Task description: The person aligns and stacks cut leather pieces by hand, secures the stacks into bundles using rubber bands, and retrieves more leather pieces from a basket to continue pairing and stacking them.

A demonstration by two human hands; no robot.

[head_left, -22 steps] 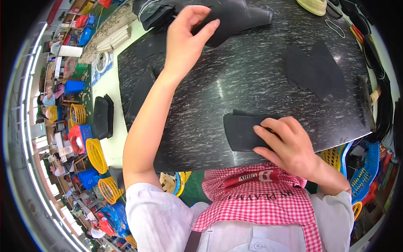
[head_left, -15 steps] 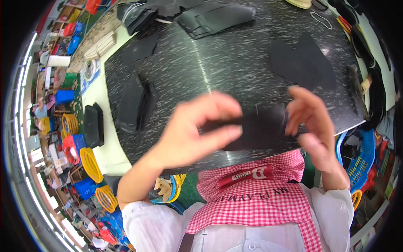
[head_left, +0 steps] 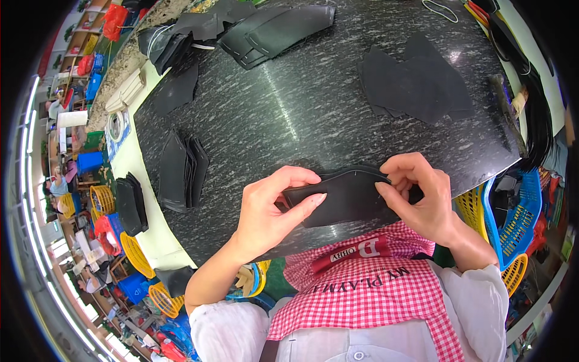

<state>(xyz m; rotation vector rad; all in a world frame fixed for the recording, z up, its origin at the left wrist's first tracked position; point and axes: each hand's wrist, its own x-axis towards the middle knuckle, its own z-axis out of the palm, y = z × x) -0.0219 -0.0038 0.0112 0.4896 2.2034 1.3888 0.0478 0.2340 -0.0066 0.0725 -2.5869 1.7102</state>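
black leather piece (head_left: pixel 347 196) lifted just above near table (head_left: pixel 289 108) edge | long axis left-right | left hand (head_left: pixel 265 211) pinches left end, right hand (head_left: pixel 422 196) pinches right end | both equally close

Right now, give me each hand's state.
Left hand: closed on the black leather piece, left end.
Right hand: pinching the same piece's right end.

- The right hand (head_left: pixel 422 196) covers the right end of the black piece (head_left: pixel 347 196).
- The person's chest hides the counter (head_left: pixel 301 108)'s near edge.
- Floor clutter at left is too small to identify.
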